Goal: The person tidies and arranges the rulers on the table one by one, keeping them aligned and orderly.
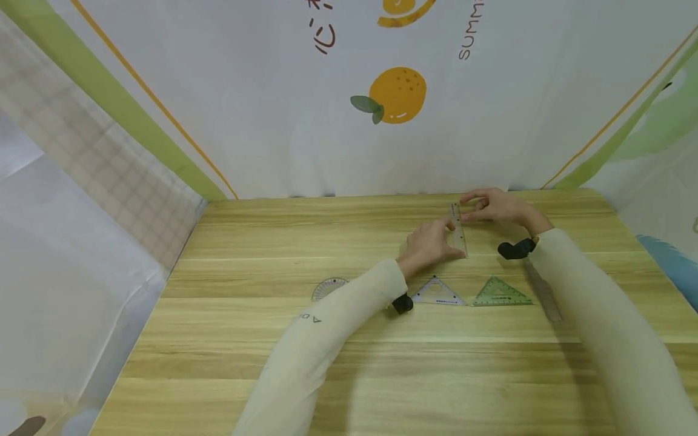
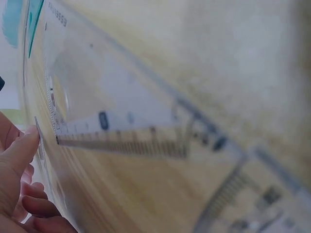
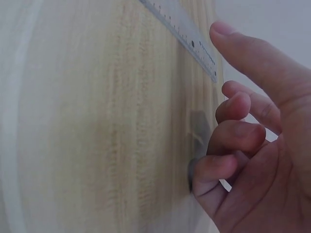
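A clear straight ruler (image 1: 459, 233) lies on the wooden table (image 1: 272, 363), pointing away from me. My left hand (image 1: 431, 242) grips its near half by the long edge, fingers curled. In the left wrist view a fingertip (image 2: 26, 145) presses the ruler (image 2: 121, 126) at its edge. My right hand (image 1: 493, 206) is at the ruler's far end. In the right wrist view its index finger (image 3: 243, 48) stretches out beside the ruler's (image 3: 182, 36) tip, the other fingers loosely curled with nothing in them.
Nearer to me lie a clear protractor (image 1: 329, 287), a clear set square (image 1: 436, 292), a green set square (image 1: 500, 292) and a grey metal ruler (image 1: 542, 290). Printed cloth walls (image 1: 382, 121) close in the table at the back and sides.
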The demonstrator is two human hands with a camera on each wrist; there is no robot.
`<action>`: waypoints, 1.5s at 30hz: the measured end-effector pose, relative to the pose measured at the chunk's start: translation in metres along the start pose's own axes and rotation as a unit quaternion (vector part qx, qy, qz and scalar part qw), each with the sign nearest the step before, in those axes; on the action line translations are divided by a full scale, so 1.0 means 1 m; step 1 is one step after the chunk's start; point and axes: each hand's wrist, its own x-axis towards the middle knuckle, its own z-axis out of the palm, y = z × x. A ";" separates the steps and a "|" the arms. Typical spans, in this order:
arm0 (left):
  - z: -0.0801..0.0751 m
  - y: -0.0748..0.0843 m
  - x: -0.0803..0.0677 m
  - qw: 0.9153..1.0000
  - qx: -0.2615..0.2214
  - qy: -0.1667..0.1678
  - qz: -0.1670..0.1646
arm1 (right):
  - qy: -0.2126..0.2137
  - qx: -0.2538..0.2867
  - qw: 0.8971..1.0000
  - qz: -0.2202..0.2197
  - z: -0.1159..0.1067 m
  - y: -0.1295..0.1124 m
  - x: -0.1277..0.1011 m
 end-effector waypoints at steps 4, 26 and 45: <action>-0.001 0.001 -0.002 1.000 -0.002 -0.003 -0.005 | 0.001 0.000 1.000 0.001 0.000 -0.001 0.003; -0.002 0.004 -0.006 1.000 -0.005 -0.011 -0.013 | 0.004 -0.026 1.000 -0.002 0.004 -0.008 0.013; -0.002 0.001 0.001 0.998 -0.052 -0.028 0.021 | -0.002 -0.024 1.000 0.011 0.001 -0.007 0.016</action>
